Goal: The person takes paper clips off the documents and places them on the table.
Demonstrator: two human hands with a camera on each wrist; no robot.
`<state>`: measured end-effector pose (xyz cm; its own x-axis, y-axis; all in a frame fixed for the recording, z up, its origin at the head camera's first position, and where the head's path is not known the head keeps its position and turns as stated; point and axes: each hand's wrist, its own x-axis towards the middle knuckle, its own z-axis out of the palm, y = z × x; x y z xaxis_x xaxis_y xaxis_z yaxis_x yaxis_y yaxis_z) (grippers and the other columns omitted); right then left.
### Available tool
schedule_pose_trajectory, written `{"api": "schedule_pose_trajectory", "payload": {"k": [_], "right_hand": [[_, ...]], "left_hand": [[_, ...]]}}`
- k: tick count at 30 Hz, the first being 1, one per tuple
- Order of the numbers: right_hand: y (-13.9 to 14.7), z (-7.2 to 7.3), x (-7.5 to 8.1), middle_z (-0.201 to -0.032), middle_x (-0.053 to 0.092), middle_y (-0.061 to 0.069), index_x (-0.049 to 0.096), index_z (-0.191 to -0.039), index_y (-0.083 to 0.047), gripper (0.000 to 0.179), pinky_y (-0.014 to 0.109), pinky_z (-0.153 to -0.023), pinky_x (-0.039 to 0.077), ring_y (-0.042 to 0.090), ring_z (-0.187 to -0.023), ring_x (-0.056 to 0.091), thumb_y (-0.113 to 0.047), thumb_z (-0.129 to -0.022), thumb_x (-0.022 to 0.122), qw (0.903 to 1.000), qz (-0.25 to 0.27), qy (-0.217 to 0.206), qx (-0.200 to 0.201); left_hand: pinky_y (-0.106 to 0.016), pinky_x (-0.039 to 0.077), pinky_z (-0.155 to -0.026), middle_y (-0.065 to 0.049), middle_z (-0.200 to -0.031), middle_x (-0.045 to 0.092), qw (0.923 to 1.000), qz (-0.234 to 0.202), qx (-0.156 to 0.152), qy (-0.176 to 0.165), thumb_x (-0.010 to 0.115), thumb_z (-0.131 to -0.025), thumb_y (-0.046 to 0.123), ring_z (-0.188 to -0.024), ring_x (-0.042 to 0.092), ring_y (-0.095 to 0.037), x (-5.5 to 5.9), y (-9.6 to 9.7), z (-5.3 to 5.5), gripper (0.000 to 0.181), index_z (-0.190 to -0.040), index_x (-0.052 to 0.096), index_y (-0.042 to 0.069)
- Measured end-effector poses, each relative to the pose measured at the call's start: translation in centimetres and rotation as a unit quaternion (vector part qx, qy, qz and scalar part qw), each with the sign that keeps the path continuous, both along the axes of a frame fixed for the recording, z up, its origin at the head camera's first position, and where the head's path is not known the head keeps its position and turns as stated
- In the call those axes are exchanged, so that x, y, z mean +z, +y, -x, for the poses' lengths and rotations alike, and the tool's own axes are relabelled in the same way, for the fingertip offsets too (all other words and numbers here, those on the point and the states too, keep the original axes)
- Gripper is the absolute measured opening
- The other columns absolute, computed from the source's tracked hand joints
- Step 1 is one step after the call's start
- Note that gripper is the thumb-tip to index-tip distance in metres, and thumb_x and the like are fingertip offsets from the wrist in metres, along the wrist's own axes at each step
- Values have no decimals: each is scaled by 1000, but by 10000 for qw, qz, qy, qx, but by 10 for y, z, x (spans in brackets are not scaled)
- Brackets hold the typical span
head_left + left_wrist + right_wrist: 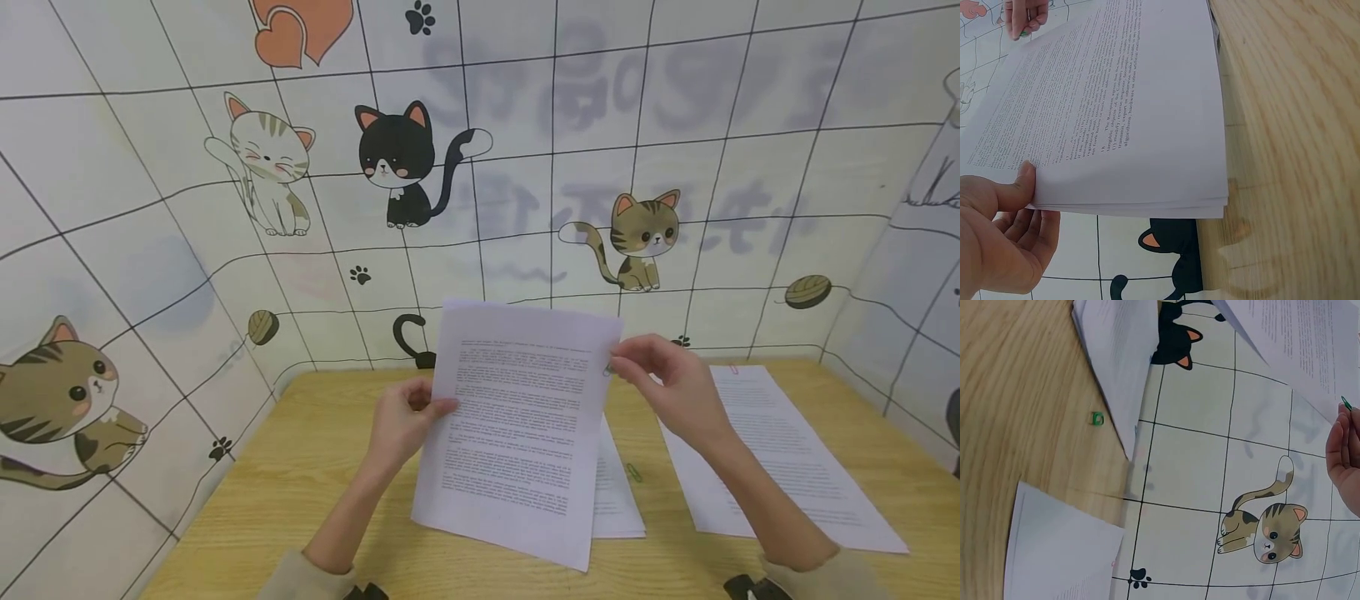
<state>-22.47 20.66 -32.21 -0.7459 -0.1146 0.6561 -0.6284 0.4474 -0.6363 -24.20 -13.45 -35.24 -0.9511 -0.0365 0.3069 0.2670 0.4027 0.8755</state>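
A thin stack of printed sheets (517, 425) stands tilted up above the table. My left hand (401, 421) pinches its left edge, thumb (1024, 184) on the front and fingers behind. At the upper right edge my right hand (678, 396) pinches a green paper clip (1346, 402) between thumb and fingertips. The clip (608, 367) is right at the paper's edge in the head view. In the left wrist view the stack's lower corner (1225, 206) shows several layered sheets.
Another green paper clip (634, 473) lies on the wooden table (247, 500). Behind the raised stack, more printed sheets (618, 508) lie on the table. To the right lies a printed stack (787, 458) with a reddish clip (734, 369) at its top. A cat-patterned wall (510, 250) stands behind.
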Motion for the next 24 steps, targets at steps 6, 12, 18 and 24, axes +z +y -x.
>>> {"api": "schedule_pose_trajectory", "payload": {"k": [6,12,18,24], "right_hand": [[14,1,-10,-94,72,3,70,-105,-7,13,17,-65,48,8,-78,64,-5,-93,73,9981,-474,-346,-184],[27,1,-18,-86,70,-2,69,-102,-7,9,22,-64,50,10,-72,62,-11,-94,73,9925,-884,-840,-48],[40,3,-26,-85,69,-1,68,-101,-9,15,26,-68,53,13,-75,64,-22,-96,72,9820,-1143,-1506,-28],[52,6,-36,-86,70,-3,69,-101,-9,14,26,-70,54,10,-77,66,-21,-96,72,9736,-1415,-1781,176]], "left_hand": [[-31,55,-62,-5,-77,70,10000,-29,3,-14,81,-83,1,-68,65,-18,1,1,-1,10,-84,71,2],[-32,56,-64,-6,-78,70,10000,-30,0,-6,81,-83,1,-68,65,-18,2,1,-1,10,-83,71,1],[-32,56,-64,-6,-78,71,10000,-30,21,-31,81,-82,2,-68,66,-18,1,1,-1,10,-84,71,2],[-31,56,-63,-6,-77,71,10000,-53,-7,4,82,-82,2,-67,65,-18,0,0,0,10,-84,72,1]]}}
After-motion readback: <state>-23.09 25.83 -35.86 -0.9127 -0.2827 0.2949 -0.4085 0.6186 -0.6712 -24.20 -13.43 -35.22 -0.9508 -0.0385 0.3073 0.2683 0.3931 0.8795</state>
